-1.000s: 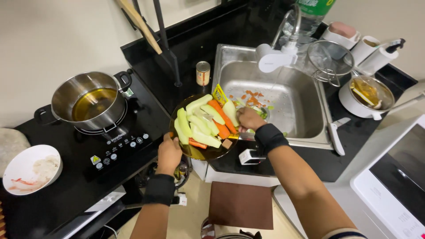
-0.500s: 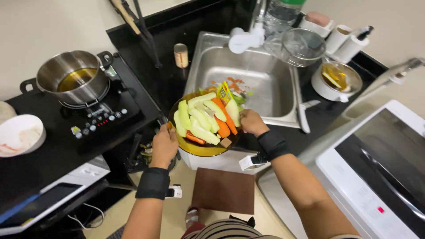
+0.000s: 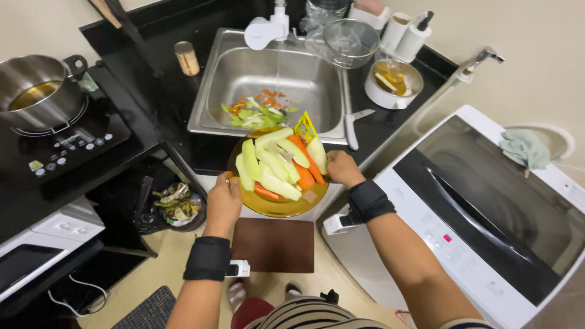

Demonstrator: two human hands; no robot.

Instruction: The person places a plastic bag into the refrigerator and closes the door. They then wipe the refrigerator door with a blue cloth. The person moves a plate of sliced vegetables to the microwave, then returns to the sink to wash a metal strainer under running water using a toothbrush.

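You've got both hands closed on the rim of the yellow plate (image 3: pixel 277 207), left hand (image 3: pixel 223 201) at its left edge & right hand (image 3: pixel 342 168) at its right, holding it level just in front of the sink (image 3: pixel 244 73). The plate's loaded w/ pale green veg slices (image 3: pixel 268 164), carrot pieces (image 3: pixel 304 176) & a small yellow packet (image 3: pixel 304 128) at the far edge. Veg scraps (image 3: pixel 256 113) lie in the sink, a pot (image 3: pixel 33 91) sits on the cooktop (image 3: pixel 67 143) to your left, a washing machine (image 3: pixel 487 201) to your right.

Open sink basin (image 3: pixel 244 73) beyond plate (image 3: pixel 274 207)
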